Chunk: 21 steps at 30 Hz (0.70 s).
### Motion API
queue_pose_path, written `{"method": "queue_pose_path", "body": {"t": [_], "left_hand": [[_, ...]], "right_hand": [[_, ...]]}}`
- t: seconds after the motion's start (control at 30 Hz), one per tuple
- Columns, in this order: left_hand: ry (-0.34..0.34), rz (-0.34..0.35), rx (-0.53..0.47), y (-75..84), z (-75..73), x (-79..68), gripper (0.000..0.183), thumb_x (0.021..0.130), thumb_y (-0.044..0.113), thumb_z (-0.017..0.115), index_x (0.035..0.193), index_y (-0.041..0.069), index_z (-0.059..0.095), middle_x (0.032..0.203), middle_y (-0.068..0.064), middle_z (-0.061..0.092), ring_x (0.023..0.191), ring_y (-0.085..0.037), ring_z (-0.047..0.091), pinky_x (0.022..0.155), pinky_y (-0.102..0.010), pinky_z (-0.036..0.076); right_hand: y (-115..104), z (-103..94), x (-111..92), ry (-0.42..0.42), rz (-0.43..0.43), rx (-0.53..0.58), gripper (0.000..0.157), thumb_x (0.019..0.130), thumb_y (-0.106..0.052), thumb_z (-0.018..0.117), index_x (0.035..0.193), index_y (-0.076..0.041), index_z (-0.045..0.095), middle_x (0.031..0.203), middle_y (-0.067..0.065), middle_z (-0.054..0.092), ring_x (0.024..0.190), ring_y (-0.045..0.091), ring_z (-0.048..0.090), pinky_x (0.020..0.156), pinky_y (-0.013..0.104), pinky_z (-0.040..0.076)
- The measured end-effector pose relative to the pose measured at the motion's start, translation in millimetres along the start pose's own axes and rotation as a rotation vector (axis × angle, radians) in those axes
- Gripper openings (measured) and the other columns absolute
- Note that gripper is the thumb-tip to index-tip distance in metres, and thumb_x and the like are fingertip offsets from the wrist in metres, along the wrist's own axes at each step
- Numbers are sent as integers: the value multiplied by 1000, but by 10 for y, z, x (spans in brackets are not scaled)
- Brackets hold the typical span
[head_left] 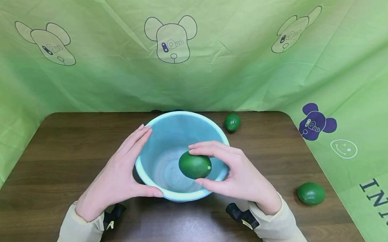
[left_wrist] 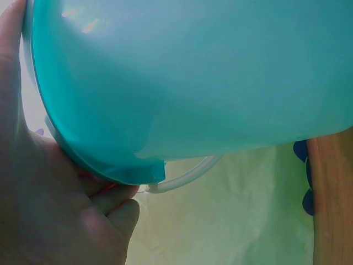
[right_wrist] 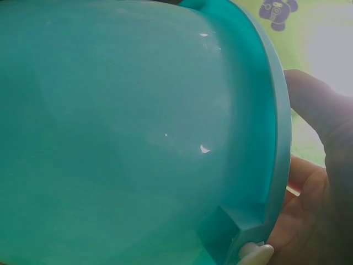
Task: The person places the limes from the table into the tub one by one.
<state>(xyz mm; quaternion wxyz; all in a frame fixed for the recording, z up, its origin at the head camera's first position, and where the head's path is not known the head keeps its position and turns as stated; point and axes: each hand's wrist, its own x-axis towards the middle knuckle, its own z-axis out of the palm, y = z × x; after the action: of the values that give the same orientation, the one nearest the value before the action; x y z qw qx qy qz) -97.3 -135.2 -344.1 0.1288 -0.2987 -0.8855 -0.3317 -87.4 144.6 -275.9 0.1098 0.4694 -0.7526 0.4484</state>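
A light blue plastic bucket (head_left: 143, 174) stands upright on the table, its opening facing up. My left hand (head_left: 122, 172) holds the bucket's left side, with the thumb along the front of the rim and the fingers at the rim farther back. In the left wrist view, fingertips (left_wrist: 124, 199) sit under the rim near a pale handle (left_wrist: 187, 175). Over the bucket's right half, my right hand (head_left: 236, 170) pinches a green lime (head_left: 191, 165) between thumb and fingers. The right wrist view shows the bucket's outer wall (right_wrist: 127, 127), which hides the lime.
A second lime (head_left: 232, 122) lies on the table behind the bucket to the right. Another lime (head_left: 311, 193) rests near the table's right edge. Green printed cloth (head_left: 112, 74) hangs behind and beside the brown wooden table (head_left: 67, 153). Black straps (head_left: 243, 216) circle both wrists.
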Motion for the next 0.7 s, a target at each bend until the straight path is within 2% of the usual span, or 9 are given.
{"method": "queue_pose_path", "body": {"t": [0.43, 0.7], "left_hand": [[6, 9, -12, 27, -23, 7, 127, 50, 66, 81, 149, 11, 24, 153, 0, 19, 139, -20, 16, 104, -41, 28], [8, 10, -7, 17, -17, 3, 127, 50, 66, 81, 149, 10, 24, 153, 0, 19, 139, -20, 16, 104, -42, 29]], "right_hand": [[-29, 5, -4, -15, 24, -5, 51, 69, -1, 79, 116, -1, 60, 112, 9, 63, 99, 20, 61, 83, 30, 47], [-31, 13, -1, -19, 15, -13, 50, 69, -2, 79, 116, -1, 61, 112, 8, 63, 100, 20, 61, 82, 29, 48]]}}
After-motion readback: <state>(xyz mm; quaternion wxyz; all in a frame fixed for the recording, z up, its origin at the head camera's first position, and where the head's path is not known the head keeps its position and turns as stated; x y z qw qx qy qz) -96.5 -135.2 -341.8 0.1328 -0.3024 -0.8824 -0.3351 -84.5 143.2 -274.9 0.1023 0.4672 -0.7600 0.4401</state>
